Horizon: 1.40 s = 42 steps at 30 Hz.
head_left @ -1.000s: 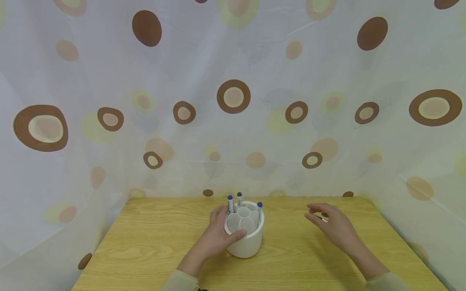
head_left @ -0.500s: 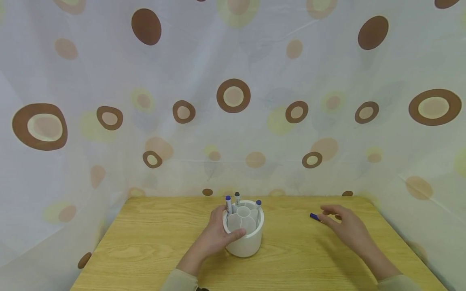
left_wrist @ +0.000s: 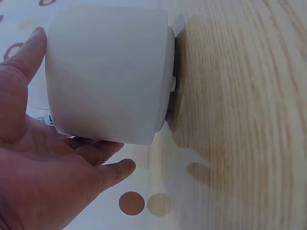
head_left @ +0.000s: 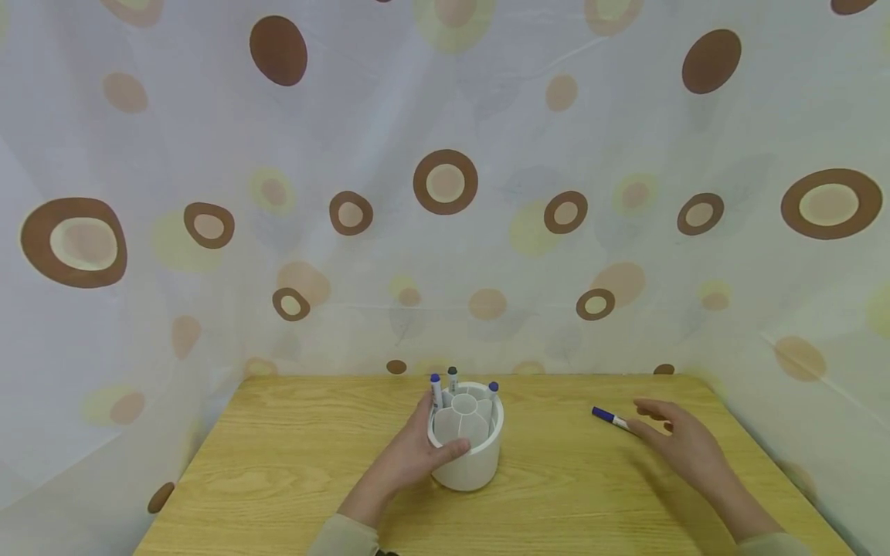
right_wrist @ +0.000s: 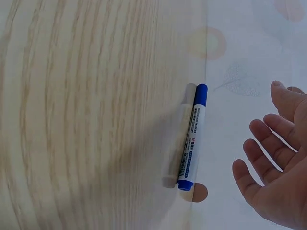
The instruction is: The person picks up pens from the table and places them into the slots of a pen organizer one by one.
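Note:
My left hand grips a white round pen holder from its left side, thumb over the near rim and fingers round the back. Inside are divided compartments. Two blue-capped markers, one at the left and one at the right, stand in it with a dark-capped marker. To the right, a white whiteboard marker with a blue cap lies on the table. My right hand hovers just right of that marker, fingers loosely bent and apart, holding nothing; the right wrist view shows a gap between them.
A wood-grain table carries the holder and the loose marker. Behind it and at both sides hangs a pale curtain with brown and cream circles, meeting the table's back edge.
My right hand has let go of the blue-capped marker and drawn back to the right, leaving it lying in sight on the table. My left hand and the pen holder have barely moved.

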{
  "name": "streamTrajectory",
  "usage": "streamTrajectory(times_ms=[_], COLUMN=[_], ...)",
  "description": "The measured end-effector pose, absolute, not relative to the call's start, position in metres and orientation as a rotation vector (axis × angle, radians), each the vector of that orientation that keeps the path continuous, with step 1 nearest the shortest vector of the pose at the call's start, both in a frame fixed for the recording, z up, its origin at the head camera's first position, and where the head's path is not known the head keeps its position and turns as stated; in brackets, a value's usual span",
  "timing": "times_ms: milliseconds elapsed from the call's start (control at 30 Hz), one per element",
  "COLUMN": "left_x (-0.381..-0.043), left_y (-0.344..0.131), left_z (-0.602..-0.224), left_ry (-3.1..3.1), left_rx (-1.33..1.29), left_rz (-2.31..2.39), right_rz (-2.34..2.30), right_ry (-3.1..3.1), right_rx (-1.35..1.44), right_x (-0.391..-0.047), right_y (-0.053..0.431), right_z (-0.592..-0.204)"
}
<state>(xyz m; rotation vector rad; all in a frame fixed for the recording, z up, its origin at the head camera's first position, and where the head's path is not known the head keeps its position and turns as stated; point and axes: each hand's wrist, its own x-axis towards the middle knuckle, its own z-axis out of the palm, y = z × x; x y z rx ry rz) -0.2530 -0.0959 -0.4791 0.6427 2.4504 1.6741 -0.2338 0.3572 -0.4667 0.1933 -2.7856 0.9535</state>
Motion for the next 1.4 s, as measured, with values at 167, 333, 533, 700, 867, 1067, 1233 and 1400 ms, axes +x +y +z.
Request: streamTrajectory(times_ms=[167, 333, 533, 700, 867, 1067, 1233, 1400], left_x=[-0.254, -0.254, -0.253, -0.253, -0.253, -0.254, -0.254, -0.253], left_y=[-0.096, -0.097, -0.097, -0.097, -0.096, -0.096, -0.097, -0.097], left_z=[-0.479, -0.479, -0.480, -0.480, -0.481, -0.481, -0.481, -0.481], left_ry=[2.435, 2.434, 2.441, 2.429, 2.428, 2.426, 2.425, 2.430], left_rx=[0.644, 0.632, 0.617, 0.632, 0.637, 0.638, 0.635, 0.625], left_rz=[1.687, 1.681, 1.669, 1.686, 1.691, 1.691, 1.692, 1.685], right_rz=[0.951, 0.929, 0.901, 0.921, 0.966, 0.979, 0.957, 0.941], right_ry=[-2.793, -2.816, -2.849, -2.922, -2.987, -3.004, -3.002, -2.988], right_rx=[0.163, 0.133, 0.103, 0.050, 0.010, 0.007, 0.017, 0.034], right_x=[-0.234, -0.234, -0.236, -0.238, -0.243, -0.248, -0.250, -0.251], right_y=[0.366, 0.375, 0.384, 0.393, 0.405, 0.416, 0.421, 0.424], right_z=[-0.474, -0.479, -0.482, -0.485, -0.492, -0.499, -0.503, -0.507])
